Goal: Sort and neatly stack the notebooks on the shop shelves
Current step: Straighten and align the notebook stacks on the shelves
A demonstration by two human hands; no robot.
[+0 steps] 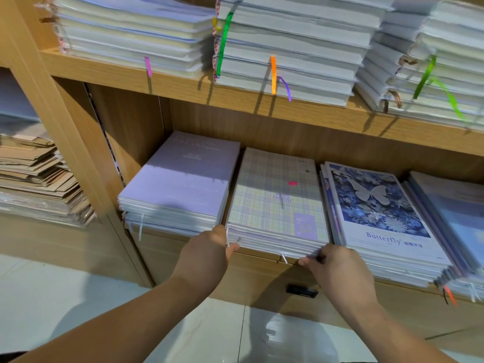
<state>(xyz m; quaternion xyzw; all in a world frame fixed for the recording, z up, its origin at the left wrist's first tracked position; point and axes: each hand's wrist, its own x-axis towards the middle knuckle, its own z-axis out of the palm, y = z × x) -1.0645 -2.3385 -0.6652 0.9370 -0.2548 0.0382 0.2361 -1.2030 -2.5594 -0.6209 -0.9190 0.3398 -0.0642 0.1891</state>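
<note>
Left hand and right hand grip the plaid notebook stack at frame centre; lavender stack looks squared, butterfly stack lies fanned, apparently awaiting tidying.

Head-worn view, looking forward and down, close to wooden shelves, one view only

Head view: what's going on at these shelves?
A person holds the plaid notebook stack on the lower shelf. The left hand grips its front left corner, the right hand its front right corner. It lies between the lilac stack and the Butterfly stack, its front edges slightly uneven.
</note>
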